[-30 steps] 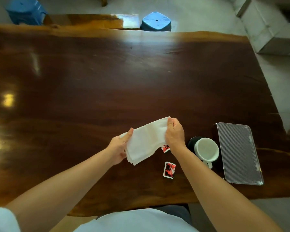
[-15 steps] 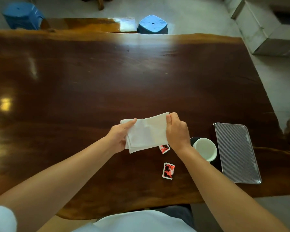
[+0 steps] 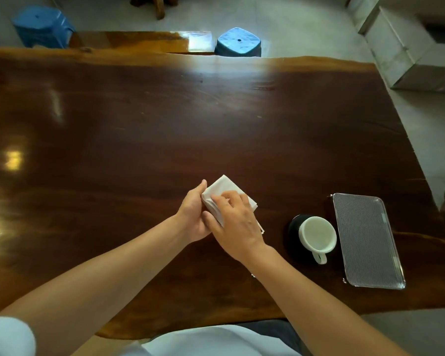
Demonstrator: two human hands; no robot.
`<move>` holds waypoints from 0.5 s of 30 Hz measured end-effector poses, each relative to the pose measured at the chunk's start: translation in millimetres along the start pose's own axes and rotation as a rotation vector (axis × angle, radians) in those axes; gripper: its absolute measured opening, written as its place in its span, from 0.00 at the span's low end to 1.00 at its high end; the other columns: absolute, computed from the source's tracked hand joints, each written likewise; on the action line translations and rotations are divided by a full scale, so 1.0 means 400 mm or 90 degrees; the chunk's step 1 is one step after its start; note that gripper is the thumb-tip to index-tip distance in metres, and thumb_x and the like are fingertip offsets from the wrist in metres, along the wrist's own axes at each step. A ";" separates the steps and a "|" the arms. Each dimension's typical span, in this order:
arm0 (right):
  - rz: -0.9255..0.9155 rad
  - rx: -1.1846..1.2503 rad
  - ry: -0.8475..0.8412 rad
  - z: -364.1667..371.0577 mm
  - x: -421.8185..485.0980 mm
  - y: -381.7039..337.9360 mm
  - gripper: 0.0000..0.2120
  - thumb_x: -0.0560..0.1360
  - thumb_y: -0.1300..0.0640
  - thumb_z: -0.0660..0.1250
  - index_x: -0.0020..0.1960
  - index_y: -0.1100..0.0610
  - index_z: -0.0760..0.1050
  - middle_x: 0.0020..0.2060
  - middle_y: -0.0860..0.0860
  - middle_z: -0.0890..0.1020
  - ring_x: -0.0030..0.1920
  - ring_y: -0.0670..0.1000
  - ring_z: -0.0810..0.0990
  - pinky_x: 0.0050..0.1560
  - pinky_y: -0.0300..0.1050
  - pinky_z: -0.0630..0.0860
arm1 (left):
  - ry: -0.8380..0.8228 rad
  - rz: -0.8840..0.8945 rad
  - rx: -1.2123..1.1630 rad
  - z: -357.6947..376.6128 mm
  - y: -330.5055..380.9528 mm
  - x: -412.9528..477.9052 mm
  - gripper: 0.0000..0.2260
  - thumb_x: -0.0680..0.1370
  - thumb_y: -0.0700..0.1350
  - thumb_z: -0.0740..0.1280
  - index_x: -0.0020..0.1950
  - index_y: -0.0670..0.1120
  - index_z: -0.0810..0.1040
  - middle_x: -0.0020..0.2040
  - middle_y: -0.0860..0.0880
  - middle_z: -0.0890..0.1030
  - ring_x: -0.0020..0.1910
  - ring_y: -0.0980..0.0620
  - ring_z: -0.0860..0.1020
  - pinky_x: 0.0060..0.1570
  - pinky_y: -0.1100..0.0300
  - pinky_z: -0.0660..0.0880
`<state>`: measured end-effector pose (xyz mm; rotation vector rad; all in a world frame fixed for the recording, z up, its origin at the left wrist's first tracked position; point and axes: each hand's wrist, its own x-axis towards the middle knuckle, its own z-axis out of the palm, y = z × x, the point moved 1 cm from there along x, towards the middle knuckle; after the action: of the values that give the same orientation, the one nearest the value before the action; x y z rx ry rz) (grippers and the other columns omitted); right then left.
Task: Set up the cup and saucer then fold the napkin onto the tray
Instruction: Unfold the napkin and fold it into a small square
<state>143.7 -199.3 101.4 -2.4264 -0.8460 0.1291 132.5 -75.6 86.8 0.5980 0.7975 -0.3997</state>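
Both hands' grip [image 3: 190,211] [image 3: 235,222] pressing folded napkin [image 3: 222,188], long axis slanting far-left to near-right

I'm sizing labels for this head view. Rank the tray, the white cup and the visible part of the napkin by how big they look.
1. tray, clearly largest
2 and 3. white cup and napkin: similar; hands hide much of the napkin, so unranked.

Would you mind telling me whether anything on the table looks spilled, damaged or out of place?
Nothing looks spilled or damaged. The white cup stands upright on its dark saucer beside the bare tray. Both hands press the folded napkin on the table.
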 end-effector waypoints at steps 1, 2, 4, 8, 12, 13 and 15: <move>-0.003 -0.013 -0.014 0.004 -0.006 0.002 0.19 0.78 0.46 0.64 0.65 0.55 0.76 0.60 0.55 0.77 0.61 0.56 0.72 0.59 0.53 0.73 | -0.016 -0.007 0.005 -0.003 -0.001 -0.004 0.31 0.79 0.65 0.62 0.64 0.39 0.80 0.54 0.39 0.86 0.51 0.42 0.86 0.48 0.49 0.83; -0.004 -0.011 -0.039 0.006 -0.010 0.003 0.20 0.79 0.45 0.63 0.65 0.55 0.76 0.61 0.55 0.76 0.61 0.56 0.71 0.60 0.53 0.73 | -0.031 -0.004 0.030 -0.007 -0.005 -0.007 0.31 0.77 0.65 0.66 0.64 0.40 0.81 0.56 0.39 0.85 0.53 0.42 0.85 0.49 0.50 0.83; 0.006 0.082 -0.072 -0.002 -0.016 0.008 0.16 0.80 0.47 0.62 0.60 0.55 0.79 0.58 0.53 0.78 0.60 0.53 0.72 0.60 0.53 0.74 | -0.038 0.020 0.083 -0.017 -0.021 -0.004 0.25 0.78 0.58 0.70 0.64 0.38 0.80 0.54 0.40 0.85 0.52 0.44 0.85 0.46 0.53 0.83; 0.145 0.148 0.076 -0.019 -0.024 0.054 0.14 0.79 0.51 0.64 0.61 0.56 0.79 0.58 0.52 0.80 0.59 0.53 0.74 0.60 0.56 0.74 | 0.024 0.071 0.007 -0.038 -0.048 0.000 0.18 0.82 0.48 0.66 0.68 0.39 0.75 0.53 0.40 0.87 0.50 0.43 0.87 0.42 0.48 0.84; 0.487 0.374 0.067 -0.036 -0.033 0.115 0.28 0.78 0.42 0.66 0.74 0.52 0.66 0.65 0.50 0.74 0.62 0.51 0.76 0.59 0.51 0.78 | 0.014 0.059 -0.005 -0.037 -0.061 0.002 0.16 0.81 0.56 0.65 0.65 0.49 0.75 0.56 0.42 0.86 0.57 0.41 0.84 0.58 0.40 0.80; 0.568 0.535 0.038 -0.034 -0.035 0.120 0.25 0.78 0.42 0.66 0.72 0.52 0.68 0.63 0.51 0.77 0.58 0.52 0.79 0.55 0.52 0.81 | 0.016 0.050 0.028 -0.032 -0.068 0.002 0.17 0.81 0.58 0.65 0.65 0.50 0.74 0.58 0.42 0.85 0.59 0.41 0.83 0.61 0.42 0.78; 0.658 0.745 0.014 -0.028 -0.046 0.121 0.15 0.80 0.47 0.65 0.64 0.53 0.74 0.55 0.53 0.83 0.52 0.53 0.84 0.48 0.52 0.84 | 0.048 0.034 0.142 -0.020 -0.082 0.003 0.18 0.80 0.59 0.66 0.64 0.50 0.75 0.60 0.44 0.83 0.61 0.42 0.81 0.60 0.46 0.77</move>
<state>158.4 -246.7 83.2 -1.4555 0.5113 0.7308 110.8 -95.8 70.2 0.8455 0.8120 -0.4223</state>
